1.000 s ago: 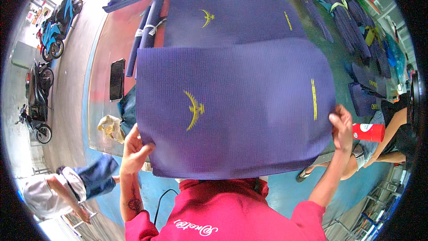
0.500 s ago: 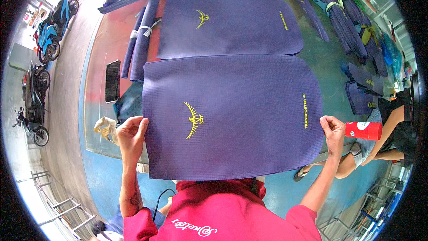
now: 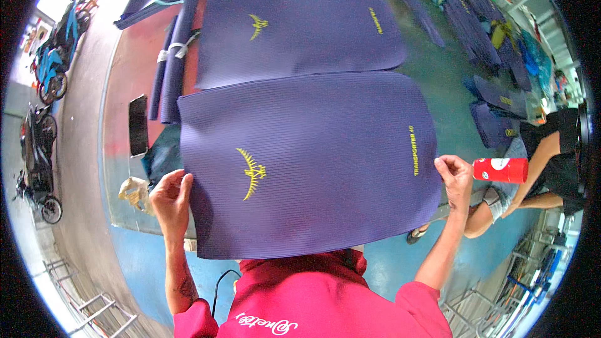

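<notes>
Your view is bright and evenly lit, daylight pouring in from the upper left, where the corner blows out white. Shadows stay soft and faint. The purple panel (image 3: 307,163) you hold reads sharp at centre, fine ribbing visible. Your fisheye bends straight edges hard toward the rim, black vignette all round. Your right hand (image 3: 456,178) shows slight blur; far edges go soft.

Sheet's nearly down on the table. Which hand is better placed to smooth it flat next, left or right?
Left, probably. The left hand lies over the table at the purple sheet's near corner, close to its yellow emblem. The right hand pinches the far edge, seemingly past the table's side.
</notes>
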A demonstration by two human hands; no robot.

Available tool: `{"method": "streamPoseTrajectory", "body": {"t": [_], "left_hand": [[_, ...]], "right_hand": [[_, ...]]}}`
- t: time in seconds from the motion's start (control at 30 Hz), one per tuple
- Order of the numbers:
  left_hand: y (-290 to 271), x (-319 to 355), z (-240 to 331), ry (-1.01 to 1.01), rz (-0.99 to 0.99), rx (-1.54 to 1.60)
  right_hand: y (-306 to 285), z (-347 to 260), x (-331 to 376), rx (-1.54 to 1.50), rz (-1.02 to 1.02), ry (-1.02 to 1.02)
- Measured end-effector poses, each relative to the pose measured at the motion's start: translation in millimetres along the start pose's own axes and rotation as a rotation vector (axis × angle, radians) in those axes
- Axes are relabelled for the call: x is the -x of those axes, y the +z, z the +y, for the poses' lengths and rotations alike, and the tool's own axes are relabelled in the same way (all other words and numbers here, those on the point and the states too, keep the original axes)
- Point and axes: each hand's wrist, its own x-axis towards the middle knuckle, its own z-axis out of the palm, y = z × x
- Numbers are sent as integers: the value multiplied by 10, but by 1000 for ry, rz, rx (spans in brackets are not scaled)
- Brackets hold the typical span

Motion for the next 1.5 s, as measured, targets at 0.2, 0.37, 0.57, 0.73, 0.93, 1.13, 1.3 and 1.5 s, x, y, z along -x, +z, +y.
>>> {"method": "streamPoseTrajectory", "body": {"t": [0.2, 0.37, 0.57, 0.73, 0.93, 1.13, 1.3, 1.5], "left_hand": [[-8, -8, -24, 24, 2, 57], [-8, -19, 37, 11, 15, -30], [-23, -15, 1, 13, -9, -14], [-20, -30, 17, 24, -45, 24], [-38, -384, 337, 212, 65, -145], [452, -1735, 932, 402, -94, -415], [994, -2874, 378, 271, -178, -914], [1090, -2702, 618, 254, -67, -695]], "right_hand": [[23, -35, -14, -5, -16, 37], [21, -29, 3, -13, -7, 21], [-53, 126, -28, -3, -35, 24], [125, -57, -37, -163, -29, -85], [270, -23, -67, -348, -173, -171], [323, 561, -497, -435, 5, -286], [396, 592, -452, -402, 40, -355], [387, 548, -402, -341, 74, -364]]}}
